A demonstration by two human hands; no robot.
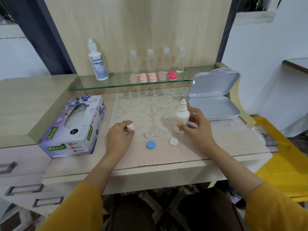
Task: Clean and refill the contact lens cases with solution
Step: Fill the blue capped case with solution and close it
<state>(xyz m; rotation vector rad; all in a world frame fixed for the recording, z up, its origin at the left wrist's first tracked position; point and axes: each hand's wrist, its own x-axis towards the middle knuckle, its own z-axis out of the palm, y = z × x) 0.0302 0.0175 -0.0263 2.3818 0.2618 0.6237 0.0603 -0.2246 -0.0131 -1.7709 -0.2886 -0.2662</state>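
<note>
lens case (153, 133), see-through and open, lay on the lace mat (150, 105) near the front of the desk (216, 147), between the two hands. its blue lid (151, 145) and white lid (173, 141) lay just in front of it, apart from each other. the left hand (119, 136) pinched a small white cap (130, 127) in curled fingers. the right hand (198, 127) was curled round the small solution bottle (182, 116), which stood upright just beside the case.

the case looked tiny, light and hard, and maybe a bit slippery, so a bump could make it slide or tip. it would be best to hold it by its thin edges or the middle part, not by the cups. the bottle looked soft enough to squeeze, so a gentle press on its sides should do.

more pink cases (143, 77) sat on the glass shelf (116, 84) at the back, near a bigger bottle (98, 64). a tissue box (75, 130) lay to the left.
</note>
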